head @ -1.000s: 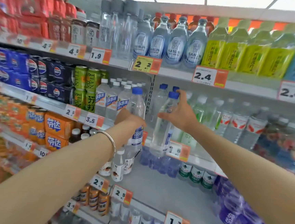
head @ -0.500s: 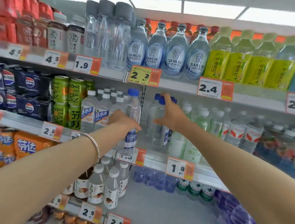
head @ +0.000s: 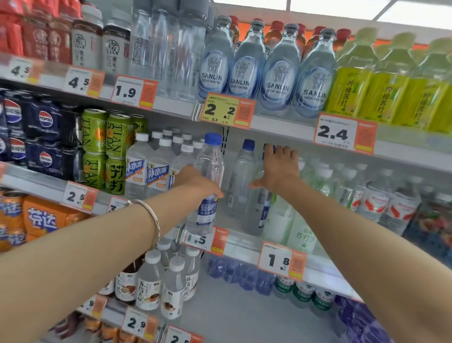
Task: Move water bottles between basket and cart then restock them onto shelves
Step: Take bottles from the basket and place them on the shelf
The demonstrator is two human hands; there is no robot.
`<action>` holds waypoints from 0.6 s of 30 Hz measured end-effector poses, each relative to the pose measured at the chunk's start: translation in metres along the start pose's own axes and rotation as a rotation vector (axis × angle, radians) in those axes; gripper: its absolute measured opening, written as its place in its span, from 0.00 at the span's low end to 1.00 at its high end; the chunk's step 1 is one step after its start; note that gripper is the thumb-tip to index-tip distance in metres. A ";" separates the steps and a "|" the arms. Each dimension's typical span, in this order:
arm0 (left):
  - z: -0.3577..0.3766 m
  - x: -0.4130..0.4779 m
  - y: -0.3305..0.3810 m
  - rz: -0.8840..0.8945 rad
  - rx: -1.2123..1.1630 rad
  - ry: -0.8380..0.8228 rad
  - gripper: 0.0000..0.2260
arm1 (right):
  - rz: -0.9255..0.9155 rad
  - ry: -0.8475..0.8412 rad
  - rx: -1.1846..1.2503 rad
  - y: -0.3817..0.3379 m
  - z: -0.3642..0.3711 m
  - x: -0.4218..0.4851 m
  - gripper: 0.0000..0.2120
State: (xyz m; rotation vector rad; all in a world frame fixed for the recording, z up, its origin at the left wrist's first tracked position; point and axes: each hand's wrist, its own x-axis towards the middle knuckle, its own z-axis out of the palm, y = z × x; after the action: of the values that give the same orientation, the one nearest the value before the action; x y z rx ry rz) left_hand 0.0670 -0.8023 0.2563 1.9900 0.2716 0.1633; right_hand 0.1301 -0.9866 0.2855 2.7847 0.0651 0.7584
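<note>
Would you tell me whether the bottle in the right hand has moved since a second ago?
Yes. The bottle under the right hand went back past the 1.8 price tag onto the shelf.

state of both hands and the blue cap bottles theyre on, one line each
left hand, grips the front bottle round its middle
front bottle, upright, capped, at the shelf edge; cannot tell if set down
right hand, fingers curled over the right bottle's cap
right bottle, upright on the shelf, cap mostly covered
middle bottle, upright on the shelf, capped, untouched
</note>
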 end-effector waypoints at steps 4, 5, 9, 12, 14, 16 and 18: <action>0.007 0.001 0.000 0.002 0.025 0.012 0.37 | -0.034 -0.068 -0.148 0.005 -0.008 0.008 0.48; 0.009 0.001 0.000 0.001 0.028 0.011 0.36 | -0.039 -0.084 -0.163 0.006 -0.009 0.010 0.48; 0.016 0.002 0.001 0.006 0.047 0.025 0.35 | -0.053 -0.133 -0.191 0.005 -0.012 0.012 0.47; 0.022 0.004 0.001 0.007 0.051 0.031 0.34 | -0.070 -0.140 -0.195 0.003 -0.012 0.012 0.48; 0.025 0.006 0.000 0.011 0.032 0.037 0.34 | -0.083 -0.135 -0.190 0.001 -0.011 0.012 0.48; 0.027 0.008 0.000 0.024 0.024 0.047 0.33 | -0.093 -0.139 -0.179 0.000 -0.010 0.012 0.49; 0.028 0.010 0.000 0.032 0.018 0.050 0.33 | -0.084 -0.109 -0.135 0.002 -0.011 0.011 0.51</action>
State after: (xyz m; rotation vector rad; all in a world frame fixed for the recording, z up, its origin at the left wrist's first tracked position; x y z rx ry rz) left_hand 0.0835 -0.8241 0.2450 2.0111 0.2741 0.2322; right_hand 0.1336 -0.9847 0.3003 2.6707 0.1050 0.5672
